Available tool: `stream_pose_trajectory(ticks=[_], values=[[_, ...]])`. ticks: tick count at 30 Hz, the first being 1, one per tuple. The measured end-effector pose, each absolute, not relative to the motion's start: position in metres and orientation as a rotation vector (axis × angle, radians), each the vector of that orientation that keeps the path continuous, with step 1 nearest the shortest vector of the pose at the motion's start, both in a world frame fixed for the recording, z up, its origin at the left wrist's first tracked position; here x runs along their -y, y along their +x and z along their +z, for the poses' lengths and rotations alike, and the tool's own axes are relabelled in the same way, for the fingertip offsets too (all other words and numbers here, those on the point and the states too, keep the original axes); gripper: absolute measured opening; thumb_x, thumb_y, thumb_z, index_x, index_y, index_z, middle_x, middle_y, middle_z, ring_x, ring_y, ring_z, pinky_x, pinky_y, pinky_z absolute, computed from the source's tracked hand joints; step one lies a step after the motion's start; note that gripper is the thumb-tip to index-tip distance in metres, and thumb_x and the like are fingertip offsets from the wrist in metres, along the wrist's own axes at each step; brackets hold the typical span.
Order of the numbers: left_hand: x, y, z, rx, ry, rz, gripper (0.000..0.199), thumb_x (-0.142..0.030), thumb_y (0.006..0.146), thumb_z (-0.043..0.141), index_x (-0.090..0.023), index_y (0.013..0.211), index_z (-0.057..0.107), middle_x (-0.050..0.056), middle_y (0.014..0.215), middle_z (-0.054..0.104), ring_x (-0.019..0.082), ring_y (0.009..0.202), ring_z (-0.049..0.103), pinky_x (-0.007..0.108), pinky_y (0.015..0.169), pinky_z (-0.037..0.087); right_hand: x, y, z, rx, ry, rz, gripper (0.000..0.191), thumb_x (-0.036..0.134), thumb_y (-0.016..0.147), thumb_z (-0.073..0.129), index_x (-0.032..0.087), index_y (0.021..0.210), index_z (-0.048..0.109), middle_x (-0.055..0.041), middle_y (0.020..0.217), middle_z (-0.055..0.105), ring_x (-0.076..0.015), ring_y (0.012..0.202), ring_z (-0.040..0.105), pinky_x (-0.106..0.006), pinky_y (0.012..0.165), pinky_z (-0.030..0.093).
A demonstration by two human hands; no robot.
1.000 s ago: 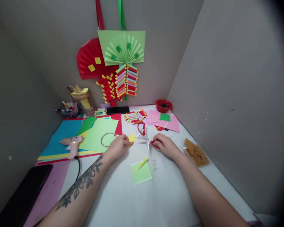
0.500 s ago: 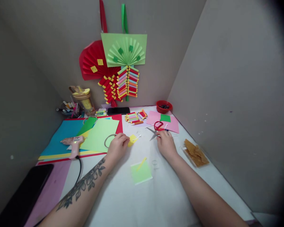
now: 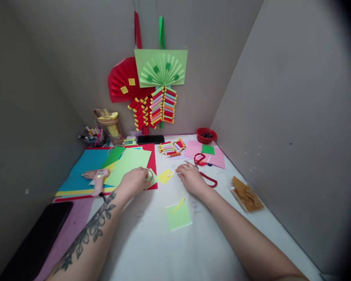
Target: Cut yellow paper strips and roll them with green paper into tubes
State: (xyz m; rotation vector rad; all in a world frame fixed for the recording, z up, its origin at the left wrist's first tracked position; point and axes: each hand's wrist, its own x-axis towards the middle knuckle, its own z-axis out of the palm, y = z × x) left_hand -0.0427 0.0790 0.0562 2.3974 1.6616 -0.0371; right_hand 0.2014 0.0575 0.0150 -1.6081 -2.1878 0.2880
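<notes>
One yellow paper (image 3: 164,177) lies flat — left hand (image 3: 134,182), right hand (image 3: 190,178) flanking.

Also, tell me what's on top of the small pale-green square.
A narrow yellow strip lies on the pale-green square. Whatever is directly beneath the strip is covered.

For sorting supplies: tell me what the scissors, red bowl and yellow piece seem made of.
Scissors: handles probably smooth plastic, being solid red; the grey blade looks like metal.
Red bowl: likely plastic, from its smooth, evenly coloured wall.
Yellow piece: apparently matte paper, thin and flat.
</notes>
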Motion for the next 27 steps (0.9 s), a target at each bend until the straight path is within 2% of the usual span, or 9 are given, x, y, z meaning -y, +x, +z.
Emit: stream_pose_trajectory(ticks=[3, 6, 10, 12, 14, 18, 23, 27], values=[[-0.079, -0.042, 0.048, -1.718, 2.43, -0.235, 0.015, -0.027, 0.075, 0.049, -0.017, 0.071, 0.06, 0.009, 0.081, 0.064, 0.021, 0.072, 0.061, 0.028, 0.06, 0.042, -0.068, 0.193, 0.008, 2.243, -1.663, 0.223, 0.035, 0.014, 0.081, 0.052, 0.022, 0.115, 0.058, -0.0043, 0.123, 0.058, -0.0242, 0.116, 0.042, -0.039, 0.096, 0.033], [-0.082, -0.043, 0.041, -1.787, 2.462, -0.221, 0.021, -0.025, 0.079, 0.043, -0.016, 0.074, 0.061, 0.011, 0.082, 0.064, 0.023, 0.073, 0.062, 0.029, 0.06, 0.042, -0.077, 0.189, 0.001, 2.24, -1.768, 0.142, 0.026, 0.02, 0.083, 0.052, 0.02, 0.107, 0.06, -0.0068, 0.133, 0.05, -0.0268, 0.123, 0.035, -0.042, 0.097, 0.032], [-0.083, -0.042, 0.045, -1.95, 2.48, 0.002, 0.027, -0.03, 0.085, 0.039, -0.016, 0.083, 0.062, 0.011, 0.088, 0.062, 0.025, 0.079, 0.061, 0.032, 0.061, 0.043, -0.084, 0.191, -0.002, 2.132, -1.913, 0.07, 0.021, 0.021, 0.085, 0.047, 0.015, 0.098, 0.063, -0.012, 0.123, 0.055, -0.0281, 0.115, 0.041, -0.041, 0.091, 0.035], [-0.079, -0.035, 0.045, -1.938, 2.497, 0.127, 0.028, -0.033, 0.087, 0.038, -0.017, 0.084, 0.062, 0.01, 0.088, 0.061, 0.025, 0.083, 0.06, 0.033, 0.066, 0.044, -0.084, 0.194, 0.0, 1.987, -2.022, 0.028, 0.023, 0.022, 0.085, 0.046, 0.013, 0.099, 0.063, -0.0144, 0.115, 0.058, -0.0293, 0.109, 0.044, -0.04, 0.088, 0.036], [-0.074, -0.023, 0.041, -1.833, 2.549, 0.216, 0.028, -0.034, 0.088, 0.04, -0.018, 0.085, 0.062, 0.009, 0.089, 0.06, 0.024, 0.089, 0.057, 0.033, 0.074, 0.044, -0.083, 0.197, 0.001, 1.853, -2.077, 0.001, 0.026, 0.022, 0.085, 0.045, 0.012, 0.103, 0.061, -0.0152, 0.115, 0.058, -0.0301, 0.108, 0.044, -0.041, 0.087, 0.036], [-0.065, -0.003, 0.024, -1.719, 2.59, 0.305, 0.025, -0.037, 0.083, 0.05, -0.018, 0.094, 0.063, 0.01, 0.101, 0.057, 0.025, 0.099, 0.052, 0.036, 0.083, 0.041, -0.081, 0.204, 0.001, 1.758, -1.944, 0.01, 0.035, 0.019, 0.083, 0.048, 0.014, 0.117, 0.055, -0.013, 0.122, 0.055, -0.0292, 0.113, 0.041, -0.041, 0.092, 0.034], [-0.061, 0.005, 0.01, -1.685, 2.567, 0.357, 0.026, -0.038, 0.081, 0.053, -0.018, 0.097, 0.06, 0.009, 0.105, 0.054, 0.027, 0.103, 0.048, 0.037, 0.082, 0.041, -0.074, 0.201, 0.0, 2.021, -1.553, 0.14, 0.015, 0.024, 0.085, 0.051, 0.019, 0.087, 0.065, -0.008, 0.1, 0.061, -0.0234, 0.102, 0.046, -0.037, 0.091, 0.035], [-0.061, 0.005, 0.009, -1.629, 2.538, 0.359, 0.024, -0.035, 0.08, 0.055, -0.019, 0.097, 0.06, 0.009, 0.103, 0.055, 0.026, 0.101, 0.049, 0.037, 0.083, 0.041, -0.07, 0.192, -0.003, 2.252, -1.441, 0.216, 0.017, 0.022, 0.082, 0.057, 0.022, 0.097, 0.064, -0.0056, 0.114, 0.057, -0.0229, 0.111, 0.039, -0.039, 0.095, 0.032]])
